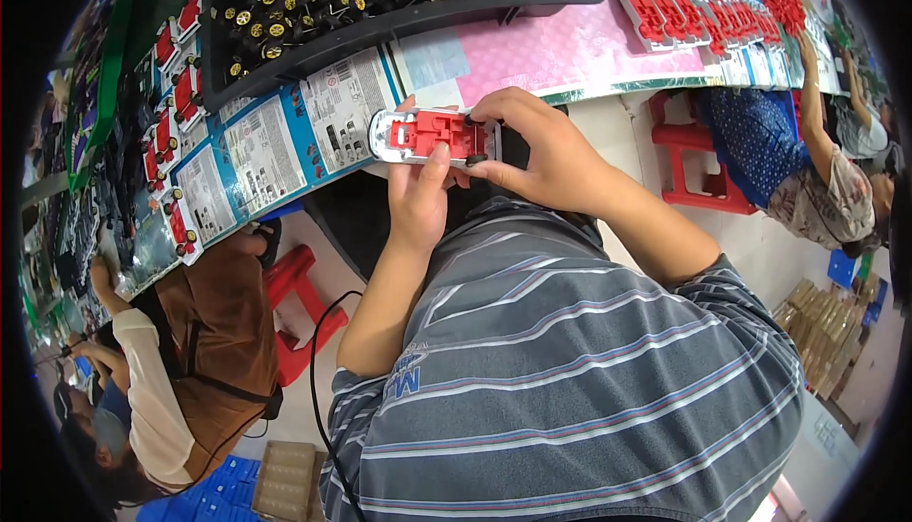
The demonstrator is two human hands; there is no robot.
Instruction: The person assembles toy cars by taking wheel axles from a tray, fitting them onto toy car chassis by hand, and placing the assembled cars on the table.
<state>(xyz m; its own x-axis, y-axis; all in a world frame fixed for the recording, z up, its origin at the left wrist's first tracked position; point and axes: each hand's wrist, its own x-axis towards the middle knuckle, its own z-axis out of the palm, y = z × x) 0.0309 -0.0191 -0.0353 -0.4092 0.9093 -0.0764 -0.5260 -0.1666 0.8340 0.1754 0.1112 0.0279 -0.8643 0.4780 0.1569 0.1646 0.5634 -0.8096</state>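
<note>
A white toy car body with a red interior [404, 134] lies level in front of my chest, close to the table's front edge. My left hand [419, 204] grips it from below, with the thumb on the red part and fingertips showing at the far side. At the car's right end sits a wheel axle with a black wheel [476, 161] on each side. My right hand [546, 153] closes around that end, its index finger at the far wheel and its thumb at the near one. The fingers partly hide the axle.
A black bin [408, 20] holds many wheel axles with yellow hubs. Rows of red and white car bodies [660, 14] stand at the far right; finished-looking cars [178, 223] line the left. Printed sheets [256, 142] cover the table. People sit on both sides, near red stools [698, 156].
</note>
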